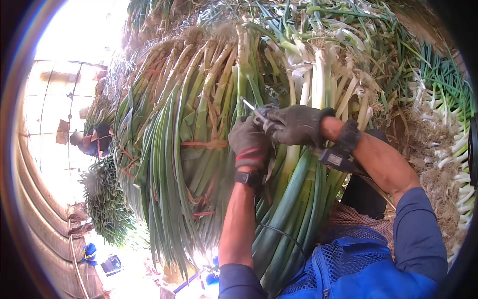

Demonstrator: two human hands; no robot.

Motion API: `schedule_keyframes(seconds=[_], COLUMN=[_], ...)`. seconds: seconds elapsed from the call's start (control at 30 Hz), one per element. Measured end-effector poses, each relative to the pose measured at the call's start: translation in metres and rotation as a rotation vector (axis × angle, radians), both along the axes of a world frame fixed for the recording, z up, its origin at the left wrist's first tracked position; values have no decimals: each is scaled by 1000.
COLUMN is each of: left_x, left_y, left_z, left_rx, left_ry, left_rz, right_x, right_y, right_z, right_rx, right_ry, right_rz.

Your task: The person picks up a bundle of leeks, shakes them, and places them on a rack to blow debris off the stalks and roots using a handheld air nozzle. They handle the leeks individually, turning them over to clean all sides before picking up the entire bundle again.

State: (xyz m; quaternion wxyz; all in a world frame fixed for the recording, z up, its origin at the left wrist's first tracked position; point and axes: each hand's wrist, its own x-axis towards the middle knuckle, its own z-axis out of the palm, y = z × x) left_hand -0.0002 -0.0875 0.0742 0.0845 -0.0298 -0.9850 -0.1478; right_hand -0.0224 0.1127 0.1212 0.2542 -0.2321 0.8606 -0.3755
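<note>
My left hand (pixel 249 134), in a dark glove with a red cuff, is closed in front of the bundled long green onions (pixel 204 109). One green onion stalk (pixel 241 79) comes down right to its top; what lies inside the fingers is hidden. My right hand (pixel 298 124), also gloved, is closed against it from the right. From its fingers a thin pale-tipped tool (pixel 247 104) sticks out, pointing up and left. Just below both hands, thick green onion leaves (pixel 286 214) hang toward my blue vest. A boxy device (pixel 336 160) is strapped at my right wrist.
Red ties (pixel 204 144) bind the bundles. More green onions with white roots (pixel 453 144) lie along the right, and a leafy heap (pixel 343 20) rises at the back. Another person (pixel 94 142) is at the far left. A dark cord (pixel 286 234) loops near my vest.
</note>
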Motion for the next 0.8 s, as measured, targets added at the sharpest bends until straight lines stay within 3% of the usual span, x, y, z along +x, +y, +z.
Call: schedule_keyframes(seconds=[0.17, 0.43, 0.53, 0.7, 0.73, 0.8], left_x=[-15, -48, -55, -59, -59, -58], left_y=[2, -11, -9, -12, -13, -15], left_z=[16, 17, 18, 11, 11, 11], left_rx=[94, -46, -85, -105, -85, -48], left_ry=[-29, -263, -326, -350, -343, -332], left_rz=[199, 175, 185, 182, 173, 154], right_x=[-65, -158, -214, -228, -244, -238], right_y=[-15, -25, -29, -31, -34, -29], right_z=[-48, -51, -92, -62, -73, -81], right_rx=[-1, 12, 27, 171, 377, 478], right_ry=[162, 228, 352, 348, 376, 545], right_rz=[-200, -278, -234, -286, -84, 13])
